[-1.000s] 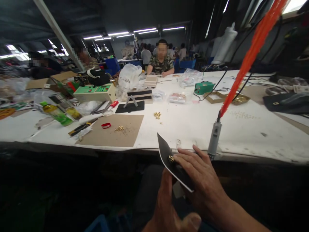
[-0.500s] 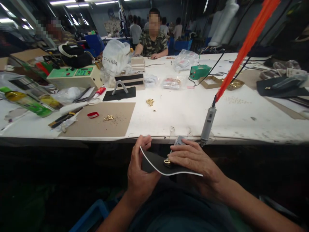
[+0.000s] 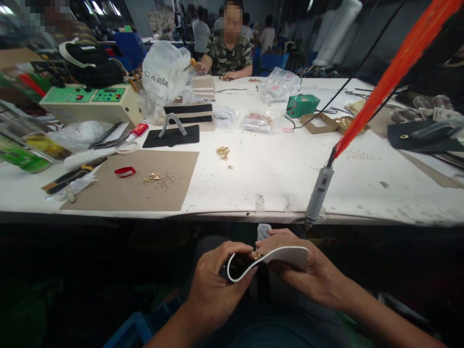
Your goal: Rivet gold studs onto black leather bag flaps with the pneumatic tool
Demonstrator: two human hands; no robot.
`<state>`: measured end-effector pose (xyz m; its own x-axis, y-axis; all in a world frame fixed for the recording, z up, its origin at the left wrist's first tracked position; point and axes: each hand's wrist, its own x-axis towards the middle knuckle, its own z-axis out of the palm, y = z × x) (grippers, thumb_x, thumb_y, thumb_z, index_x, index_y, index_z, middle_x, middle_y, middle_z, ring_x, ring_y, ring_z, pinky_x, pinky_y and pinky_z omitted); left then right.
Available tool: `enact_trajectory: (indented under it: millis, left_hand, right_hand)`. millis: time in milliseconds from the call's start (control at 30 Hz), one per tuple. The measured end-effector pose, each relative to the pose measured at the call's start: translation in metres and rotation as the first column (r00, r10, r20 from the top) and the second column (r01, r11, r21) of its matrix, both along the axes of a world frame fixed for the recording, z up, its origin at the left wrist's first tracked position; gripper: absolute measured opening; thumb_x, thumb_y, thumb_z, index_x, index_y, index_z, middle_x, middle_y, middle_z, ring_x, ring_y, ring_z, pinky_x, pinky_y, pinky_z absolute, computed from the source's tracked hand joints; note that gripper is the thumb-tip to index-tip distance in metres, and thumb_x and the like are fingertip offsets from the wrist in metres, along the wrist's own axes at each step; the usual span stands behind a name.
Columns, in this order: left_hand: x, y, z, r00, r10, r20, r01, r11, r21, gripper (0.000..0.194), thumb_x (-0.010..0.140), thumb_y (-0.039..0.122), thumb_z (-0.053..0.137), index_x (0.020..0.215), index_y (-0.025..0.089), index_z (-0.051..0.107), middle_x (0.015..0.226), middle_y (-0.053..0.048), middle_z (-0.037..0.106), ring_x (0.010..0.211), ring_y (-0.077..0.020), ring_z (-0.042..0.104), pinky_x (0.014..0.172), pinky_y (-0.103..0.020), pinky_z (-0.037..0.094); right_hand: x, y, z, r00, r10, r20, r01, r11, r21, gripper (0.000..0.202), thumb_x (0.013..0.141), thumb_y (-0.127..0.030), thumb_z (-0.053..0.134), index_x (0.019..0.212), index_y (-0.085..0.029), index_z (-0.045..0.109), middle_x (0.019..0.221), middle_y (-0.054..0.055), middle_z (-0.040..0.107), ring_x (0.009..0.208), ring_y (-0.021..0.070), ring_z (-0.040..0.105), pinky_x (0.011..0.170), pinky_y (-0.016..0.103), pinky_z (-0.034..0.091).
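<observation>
Over my lap, both hands grip a flexible black leather-like panel (image 3: 290,255) with a pale edge and pale reverse. My left hand (image 3: 213,275) is closed around its left part, curling it into a tight bend. My right hand (image 3: 311,275) holds the right part, with fingers behind and thumb side below. A gold metal clasp (image 3: 257,256) shows partly in the fold between the hands. Behind the right fingers pokes up a piece wrapped in cloudy plastic (image 3: 263,232). Just beyond the right hand, a grey electric screwdriver (image 3: 319,195) hangs at the table edge.
On the white table (image 3: 261,183) lie gold fittings (image 3: 223,153) and a brown board (image 3: 123,193) with small screws and a red ring (image 3: 124,171). A green-topped machine (image 3: 90,104) stands left. An orange cord (image 3: 395,72) slants across the right. Another person (image 3: 228,55) sits opposite.
The panel has gone from a shallow curve, dark face showing, to a tight S-bend with its pale reverse showing on the right. My hands are slightly lower; the view has tilted down.
</observation>
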<state>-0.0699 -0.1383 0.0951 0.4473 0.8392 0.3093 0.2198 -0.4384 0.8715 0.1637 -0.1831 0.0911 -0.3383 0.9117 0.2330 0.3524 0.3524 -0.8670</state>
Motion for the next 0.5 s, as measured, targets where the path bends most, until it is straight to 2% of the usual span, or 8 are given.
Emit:
enact_trajectory:
  millis: [33, 100, 167, 200, 333, 433, 500]
  left_hand:
    - [0.001, 0.002, -0.001, 1.000, 0.013, -0.005, -0.013, 0.999, -0.030, 0.024, 0.084, 0.010, 0.078, 0.101, 0.027, 0.073, 0.093, 0.006, 0.080, 0.082, -0.0108, 0.076, 0.079, -0.018, 0.057]
    - [0.005, 0.010, -0.003, 0.999, 0.038, -0.024, -0.040, 0.993, -0.111, 0.022, 0.084, 0.012, 0.076, 0.099, 0.026, 0.074, 0.090, 0.006, 0.079, 0.079, -0.0108, 0.074, 0.075, -0.018, 0.056]
    - [0.012, 0.026, -0.006, 0.997, 0.055, -0.050, -0.064, 0.976, -0.207, 0.020, 0.082, 0.013, 0.076, 0.098, 0.025, 0.074, 0.088, 0.006, 0.077, 0.075, -0.0113, 0.071, 0.070, -0.020, 0.054]
    - [0.016, 0.038, -0.009, 0.997, 0.053, -0.061, -0.067, 0.965, -0.255, 0.020, 0.080, 0.015, 0.076, 0.097, 0.024, 0.074, 0.087, 0.005, 0.076, 0.074, -0.0118, 0.069, 0.068, -0.021, 0.052]
    - [0.038, 0.092, -0.021, 1.000, -0.007, -0.010, 0.001, 0.888, -0.460, 0.024, 0.074, 0.021, 0.080, 0.097, 0.019, 0.073, 0.083, 0.002, 0.073, 0.075, -0.0148, 0.065, 0.068, -0.025, 0.052]
    - [0.050, 0.125, -0.024, 0.993, -0.016, 0.120, 0.089, 0.776, -0.624, 0.030, 0.071, 0.021, 0.081, 0.100, 0.017, 0.072, 0.090, -0.002, 0.076, 0.079, -0.0187, 0.070, 0.071, -0.029, 0.057]
    - [0.053, 0.135, -0.020, 0.984, -0.010, 0.177, 0.133, 0.696, -0.706, 0.036, 0.069, 0.017, 0.081, 0.104, 0.016, 0.072, 0.094, -0.004, 0.079, 0.081, -0.0210, 0.073, 0.073, -0.032, 0.060]
  right_hand:
    - [-0.001, 0.000, -0.001, 1.000, -0.026, -0.003, 0.026, 0.998, -0.061, 0.021, 0.099, -0.017, 0.057, 0.108, -0.027, 0.073, 0.108, 0.002, 0.076, 0.115, 0.0247, 0.069, 0.115, 0.046, 0.045]
    - [-0.003, 0.003, -0.002, 0.992, -0.127, 0.001, 0.125, 0.974, -0.191, 0.015, 0.099, -0.023, 0.058, 0.099, -0.024, 0.074, 0.098, 0.003, 0.074, 0.100, 0.0237, 0.071, 0.095, 0.038, 0.057]
    - [-0.003, 0.011, -0.004, 0.966, -0.258, 0.006, 0.248, 0.922, -0.297, 0.015, 0.097, -0.032, 0.064, 0.103, -0.022, 0.074, 0.094, 0.003, 0.074, 0.085, 0.0216, 0.070, 0.075, 0.031, 0.058]
    - [-0.003, 0.017, -0.005, 0.951, -0.309, 0.016, 0.296, 0.893, -0.340, 0.019, 0.096, -0.036, 0.067, 0.104, -0.021, 0.075, 0.093, 0.003, 0.075, 0.081, 0.0214, 0.070, 0.070, 0.030, 0.057]
    - [0.005, 0.062, -0.007, 0.907, -0.409, 0.102, 0.407, 0.788, -0.461, 0.036, 0.091, -0.051, 0.072, 0.098, -0.017, 0.078, 0.093, 0.007, 0.079, 0.087, 0.0267, 0.074, 0.070, 0.031, 0.057]
    - [0.010, 0.095, -0.001, 0.882, -0.449, 0.145, 0.452, 0.715, -0.534, 0.040, 0.088, -0.052, 0.074, 0.101, -0.014, 0.080, 0.095, 0.010, 0.081, 0.087, 0.0293, 0.075, 0.068, 0.032, 0.057]
    - [0.012, 0.106, 0.006, 0.876, -0.455, 0.162, 0.463, 0.693, -0.553, 0.039, 0.088, -0.050, 0.074, 0.102, -0.014, 0.080, 0.096, 0.011, 0.081, 0.086, 0.0295, 0.076, 0.067, 0.032, 0.056]
